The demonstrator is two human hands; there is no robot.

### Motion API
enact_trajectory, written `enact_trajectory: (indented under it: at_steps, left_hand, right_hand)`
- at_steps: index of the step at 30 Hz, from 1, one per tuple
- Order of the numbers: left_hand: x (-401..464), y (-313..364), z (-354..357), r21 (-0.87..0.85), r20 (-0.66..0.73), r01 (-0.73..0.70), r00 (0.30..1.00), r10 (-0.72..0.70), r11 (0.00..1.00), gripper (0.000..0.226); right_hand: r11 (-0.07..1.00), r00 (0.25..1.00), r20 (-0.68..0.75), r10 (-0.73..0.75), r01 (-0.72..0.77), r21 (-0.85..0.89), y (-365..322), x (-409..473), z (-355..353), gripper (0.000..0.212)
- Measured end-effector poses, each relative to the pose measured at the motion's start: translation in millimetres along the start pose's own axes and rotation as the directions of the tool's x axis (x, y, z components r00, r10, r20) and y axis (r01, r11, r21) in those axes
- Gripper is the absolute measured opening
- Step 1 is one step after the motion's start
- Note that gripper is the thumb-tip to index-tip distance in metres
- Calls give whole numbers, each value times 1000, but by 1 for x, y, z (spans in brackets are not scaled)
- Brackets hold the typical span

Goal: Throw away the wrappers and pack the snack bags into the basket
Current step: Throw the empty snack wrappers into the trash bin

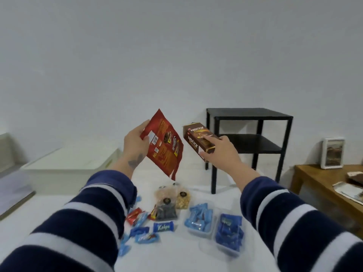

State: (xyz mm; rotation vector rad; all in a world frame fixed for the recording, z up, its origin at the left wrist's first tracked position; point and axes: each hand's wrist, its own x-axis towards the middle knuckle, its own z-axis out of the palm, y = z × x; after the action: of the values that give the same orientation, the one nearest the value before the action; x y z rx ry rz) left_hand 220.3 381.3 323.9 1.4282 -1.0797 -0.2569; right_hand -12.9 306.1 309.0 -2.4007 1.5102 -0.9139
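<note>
Head view: both arms were raised over the white surface (176, 258). The left hand (135, 142) held a flat red wrapper (164, 146) by its edge, thumb over the front and fingers behind; it looked empty and limp, probably bound for the trash. The right hand (220, 152) was clamped around a brown Nextar box (198, 140), index finger lying on its face, lifted clear, likely being sorted. Both grips were closed on their items. Below lay clear snack bags (172, 201), loose blue candies (144, 230) and two clear tubs of blue wrappers (214, 226). No basket or bin was visible. A black side table (249, 114) stood behind.
</note>
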Motion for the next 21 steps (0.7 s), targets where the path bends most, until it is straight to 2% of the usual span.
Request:
enact_trajectory:
  at_steps: [4, 10, 16, 21]
  left_hand:
    - [-43, -17, -48, -82, -61, 174, 982, -179, 981, 46]
    - [-128, -44, -141, -167, -226, 346, 898, -377, 923, 50]
    - [-210, -68, -252, -185, -418, 429, 780, -466, 884, 52]
    - [-265, -93, -344, -209, -573, 471, 651, -498, 857, 53]
  right_hand:
    - [994, 993, 75, -87, 82, 72, -36, -18, 26, 62]
    - [954, 925, 257, -279, 237, 184, -106, -63, 93, 63]
    - [878, 796, 392, -462, 348, 329, -202, -118, 156, 65]
    - [806, 650, 482, -587, 416, 421, -299, -170, 210, 65]
